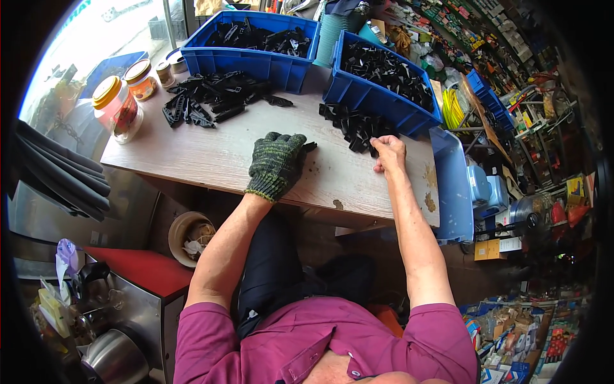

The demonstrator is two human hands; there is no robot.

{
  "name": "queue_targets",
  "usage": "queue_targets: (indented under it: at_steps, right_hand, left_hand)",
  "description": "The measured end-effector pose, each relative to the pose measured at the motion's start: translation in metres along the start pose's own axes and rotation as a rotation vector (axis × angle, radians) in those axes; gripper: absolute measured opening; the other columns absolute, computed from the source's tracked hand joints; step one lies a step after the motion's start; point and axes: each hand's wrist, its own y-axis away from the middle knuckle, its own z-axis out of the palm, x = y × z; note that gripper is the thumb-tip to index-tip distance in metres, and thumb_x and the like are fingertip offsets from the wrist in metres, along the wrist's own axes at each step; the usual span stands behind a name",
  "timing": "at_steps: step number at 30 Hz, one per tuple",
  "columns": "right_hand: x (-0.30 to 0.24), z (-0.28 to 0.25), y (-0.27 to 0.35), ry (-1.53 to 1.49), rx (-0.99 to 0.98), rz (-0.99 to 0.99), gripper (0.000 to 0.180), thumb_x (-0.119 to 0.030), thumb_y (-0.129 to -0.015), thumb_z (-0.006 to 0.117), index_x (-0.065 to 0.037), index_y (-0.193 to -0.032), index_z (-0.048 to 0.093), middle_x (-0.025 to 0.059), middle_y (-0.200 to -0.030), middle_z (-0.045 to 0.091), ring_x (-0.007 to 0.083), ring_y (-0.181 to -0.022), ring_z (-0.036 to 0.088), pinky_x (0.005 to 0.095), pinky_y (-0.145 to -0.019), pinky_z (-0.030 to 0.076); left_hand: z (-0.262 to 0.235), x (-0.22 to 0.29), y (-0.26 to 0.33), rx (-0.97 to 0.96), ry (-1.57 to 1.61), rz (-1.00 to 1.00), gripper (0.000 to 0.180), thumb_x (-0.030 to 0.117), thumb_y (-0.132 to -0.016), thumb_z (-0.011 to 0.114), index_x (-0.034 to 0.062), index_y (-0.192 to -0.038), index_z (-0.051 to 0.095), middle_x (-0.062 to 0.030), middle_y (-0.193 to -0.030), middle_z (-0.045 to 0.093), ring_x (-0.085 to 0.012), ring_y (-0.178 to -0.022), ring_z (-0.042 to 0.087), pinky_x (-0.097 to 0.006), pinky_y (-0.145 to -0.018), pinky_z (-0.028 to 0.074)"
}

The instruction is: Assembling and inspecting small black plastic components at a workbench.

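Observation:
My left hand [275,165], in a dark green knitted glove, is closed over the table near its front edge. A small black tip pokes out at its right side, from a black plastic part [310,146] mostly hidden by the glove. Bare, my right hand [389,153] pinches at the near edge of a pile of small black plastic pieces [352,123]. Its fingertips meet on what looks like one of these pieces. Farther left on the table lies a heap of longer black plastic parts [217,95].
Behind the heaps stand two blue crates, one of long black parts [256,62] and one of small pieces [377,97]. Jars [117,107] line the table's left end. A light blue bin [453,185] adjoins its right edge. A waste bucket [182,240] stands below.

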Motion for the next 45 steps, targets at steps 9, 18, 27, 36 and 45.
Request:
queue_targets:
  at_steps: [9, 18, 27, 36, 45]
  right_hand:
    - [0.006, -0.019, 0.028, -0.474, -0.083, 0.022, 0.023, -0.020, -0.086, 0.075, -0.006, -0.090, 0.058, -0.0026, -0.054, 0.047, 0.0098, -0.039, 0.045, 0.0370, -0.051, 0.060]
    - [0.016, 0.017, 0.095, -0.619, -0.115, -0.103, 0.012, -0.016, -0.086, 0.076, -0.010, -0.088, 0.065, -0.0076, -0.064, 0.052, 0.0031, -0.046, 0.038, 0.0199, -0.046, 0.031]
    - [0.017, 0.021, 0.105, -0.571, -0.101, -0.118, 0.022, -0.024, -0.087, 0.076, -0.008, -0.084, 0.061, -0.0058, -0.055, 0.047, 0.0055, -0.042, 0.036, 0.0236, -0.041, 0.028]
    - [0.023, 0.021, 0.104, -0.429, -0.257, -0.266, 0.029, -0.029, -0.097, 0.060, -0.012, -0.075, 0.053, -0.0068, -0.056, 0.039, 0.0061, -0.043, 0.031, 0.0273, -0.040, 0.031]
    - [0.002, 0.028, 0.126, -0.616, -0.184, -0.011, 0.034, -0.037, -0.099, 0.045, -0.014, -0.075, 0.042, -0.0033, -0.049, 0.027, 0.0109, -0.038, 0.031, 0.0391, -0.041, 0.051]
  left_hand:
    - [0.007, 0.016, 0.011, 0.387, 0.335, 0.042, 0.016, 0.010, -0.086, 0.074, 0.0036, -0.100, 0.072, -0.0154, -0.090, 0.072, -0.0292, -0.078, 0.070, -0.038, -0.069, 0.055]
    - [0.054, 0.094, 0.010, -0.008, 0.321, -0.010, 0.028, 0.028, -0.087, 0.065, 0.0082, -0.108, 0.065, -0.0132, -0.092, 0.069, -0.0348, -0.086, 0.065, -0.049, -0.075, 0.051]
    - [0.057, 0.098, 0.020, 0.083, 0.183, -0.056, 0.012, 0.015, -0.086, 0.060, 0.0105, -0.098, 0.062, -0.0121, -0.084, 0.066, -0.0329, -0.080, 0.065, -0.047, -0.067, 0.051]
    - [0.044, 0.091, 0.028, 0.057, 0.190, -0.030, 0.019, 0.017, -0.087, 0.062, 0.0096, -0.105, 0.063, -0.0108, -0.094, 0.067, -0.0313, -0.089, 0.065, -0.045, -0.075, 0.051]
    - [0.010, 0.024, 0.005, -0.088, -0.188, -0.143, 0.025, 0.028, -0.089, 0.062, 0.0092, -0.105, 0.065, -0.0134, -0.100, 0.067, -0.0379, -0.107, 0.059, -0.054, -0.084, 0.045]
